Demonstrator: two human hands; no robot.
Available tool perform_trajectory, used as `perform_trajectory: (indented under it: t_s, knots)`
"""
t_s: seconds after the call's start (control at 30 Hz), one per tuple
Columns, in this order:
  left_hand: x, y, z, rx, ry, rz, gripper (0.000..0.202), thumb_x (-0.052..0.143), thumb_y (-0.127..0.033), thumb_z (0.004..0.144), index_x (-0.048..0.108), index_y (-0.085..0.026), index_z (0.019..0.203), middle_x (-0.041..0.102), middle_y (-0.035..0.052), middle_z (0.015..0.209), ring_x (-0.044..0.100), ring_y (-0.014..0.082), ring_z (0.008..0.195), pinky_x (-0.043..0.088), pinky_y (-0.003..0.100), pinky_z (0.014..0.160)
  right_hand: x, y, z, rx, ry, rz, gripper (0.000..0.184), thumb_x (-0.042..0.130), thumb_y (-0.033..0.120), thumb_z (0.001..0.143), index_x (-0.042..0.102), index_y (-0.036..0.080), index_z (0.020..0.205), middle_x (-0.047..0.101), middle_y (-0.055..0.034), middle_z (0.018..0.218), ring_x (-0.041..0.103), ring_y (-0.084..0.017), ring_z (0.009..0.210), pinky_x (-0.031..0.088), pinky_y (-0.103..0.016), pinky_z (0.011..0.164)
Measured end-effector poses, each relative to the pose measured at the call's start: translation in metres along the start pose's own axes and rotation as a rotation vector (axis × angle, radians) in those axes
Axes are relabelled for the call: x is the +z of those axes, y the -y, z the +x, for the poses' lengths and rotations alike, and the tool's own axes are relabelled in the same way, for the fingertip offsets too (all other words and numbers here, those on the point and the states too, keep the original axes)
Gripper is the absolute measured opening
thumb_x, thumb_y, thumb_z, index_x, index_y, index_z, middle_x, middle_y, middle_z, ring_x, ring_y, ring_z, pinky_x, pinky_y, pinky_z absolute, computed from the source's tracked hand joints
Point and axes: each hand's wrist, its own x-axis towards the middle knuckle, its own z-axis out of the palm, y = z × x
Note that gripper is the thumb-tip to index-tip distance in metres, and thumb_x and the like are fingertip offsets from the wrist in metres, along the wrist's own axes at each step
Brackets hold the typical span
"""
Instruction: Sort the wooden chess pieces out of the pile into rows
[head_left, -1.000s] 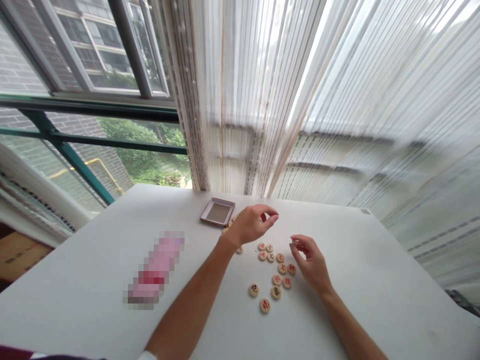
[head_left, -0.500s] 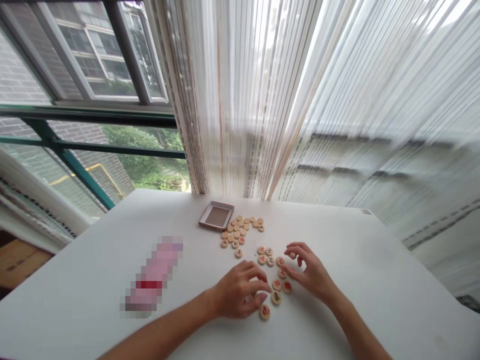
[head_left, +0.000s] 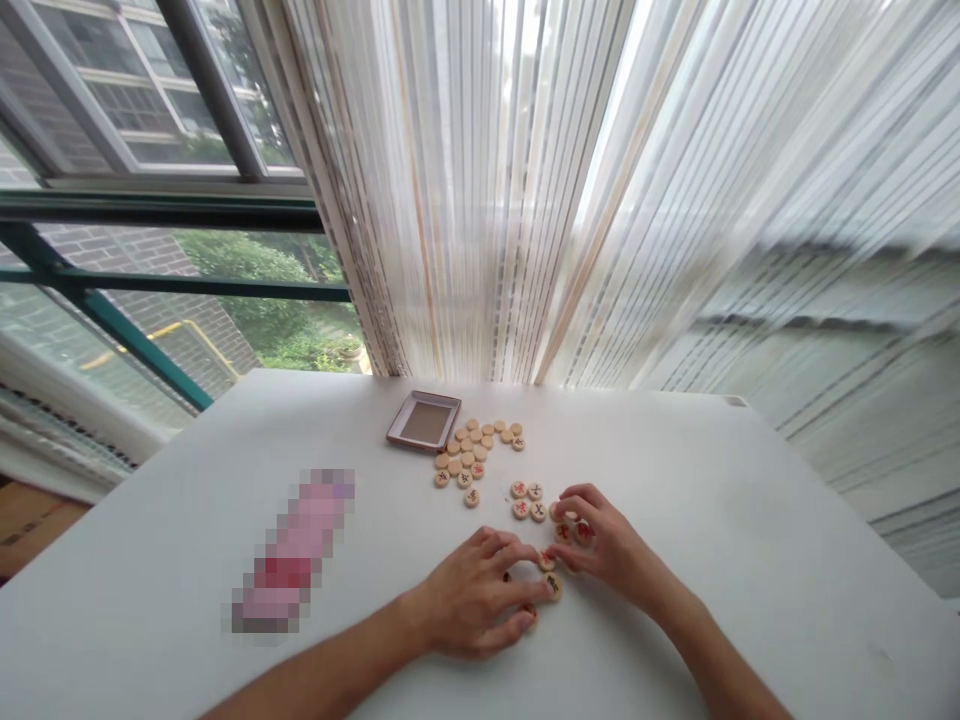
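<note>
Round wooden chess discs with red and black characters lie on a white table [head_left: 750, 520]. My left hand [head_left: 472, 600] rests palm down over the nearest discs, fingers bent, fingertips touching a disc with a black character [head_left: 553, 585]. My right hand [head_left: 607, 545] is curled over the discs just right of it, fingertips on a red-marked disc [head_left: 562, 533]. Three face-up discs [head_left: 525, 500] lie just beyond both hands. Farther back sits a pile of plain-side discs [head_left: 472, 450] beside a small square tin tray [head_left: 424, 421].
A blurred pink object [head_left: 289, 555] lies on the table's left half. Striped sheer curtains [head_left: 600, 200] hang behind the table's far edge. A window with green rails [head_left: 150, 285] is at the back left.
My left hand came back from near the tin tray to the near discs and settled on them. My right hand dropped onto the discs and shifted slightly left. The view tilted a little.
</note>
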Motion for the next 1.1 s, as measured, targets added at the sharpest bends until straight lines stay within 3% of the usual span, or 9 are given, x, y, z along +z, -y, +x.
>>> perform_trajectory:
  t_s: [0.33, 0.47, 0.67, 0.9, 1.1]
  knots:
    - [-0.011, 0.007, -0.005, -0.045, -0.03, -0.064, 0.035, 0.056, -0.03, 0.088, 0.059, -0.028, 0.122, 0.057, 0.0064, 0.123, 0.051, 0.0231, 0.109, 0.036, 0.039, 0.099, -0.007, 0.0, -0.001, -0.018, -0.013, -0.028, 0.022, 0.069, 0.032, 0.083, 0.061, 0.026, 0.102, 0.054, -0.006, 0.114, 0.061, -0.02, 0.095, 0.054, -0.035, 0.086]
    - [-0.013, 0.013, -0.009, -0.076, -0.066, -0.097, 0.028, 0.059, -0.035, 0.087, 0.064, -0.025, 0.112, 0.062, 0.0073, 0.115, 0.053, 0.0225, 0.104, 0.037, 0.039, 0.098, -0.005, 0.003, -0.002, -0.018, 0.002, -0.023, 0.028, 0.072, 0.037, 0.08, 0.062, 0.026, 0.104, 0.055, -0.0063, 0.115, 0.062, -0.018, 0.088, 0.056, -0.033, 0.079]
    - [-0.009, 0.002, -0.003, 0.017, -0.01, -0.027, 0.047, 0.059, -0.052, 0.085, 0.056, -0.028, 0.126, 0.057, 0.0063, 0.131, 0.049, 0.0256, 0.115, 0.036, 0.038, 0.1, 0.0, 0.005, -0.002, 0.0, 0.022, -0.019, 0.03, 0.074, 0.04, 0.078, 0.062, 0.026, 0.101, 0.056, -0.0057, 0.112, 0.06, -0.015, 0.074, 0.057, -0.031, 0.071]
    - [-0.009, -0.001, 0.002, 0.02, 0.037, 0.033, 0.057, 0.054, -0.062, 0.085, 0.052, -0.03, 0.132, 0.051, 0.007, 0.137, 0.047, 0.0271, 0.117, 0.035, 0.039, 0.102, -0.016, 0.002, -0.003, -0.021, -0.028, -0.057, 0.028, 0.072, 0.039, 0.08, 0.064, 0.027, 0.103, 0.057, -0.0068, 0.115, 0.062, -0.021, 0.094, 0.056, -0.035, 0.083]
    - [-0.009, 0.003, 0.001, 0.028, 0.044, 0.061, 0.061, 0.051, -0.063, 0.086, 0.048, -0.029, 0.137, 0.049, 0.0059, 0.143, 0.043, 0.0288, 0.124, 0.034, 0.04, 0.103, -0.031, -0.013, -0.006, 0.042, 0.017, -0.078, 0.022, 0.069, 0.041, 0.082, 0.063, 0.027, 0.098, 0.059, -0.0072, 0.11, 0.062, -0.021, 0.09, 0.056, -0.035, 0.078]
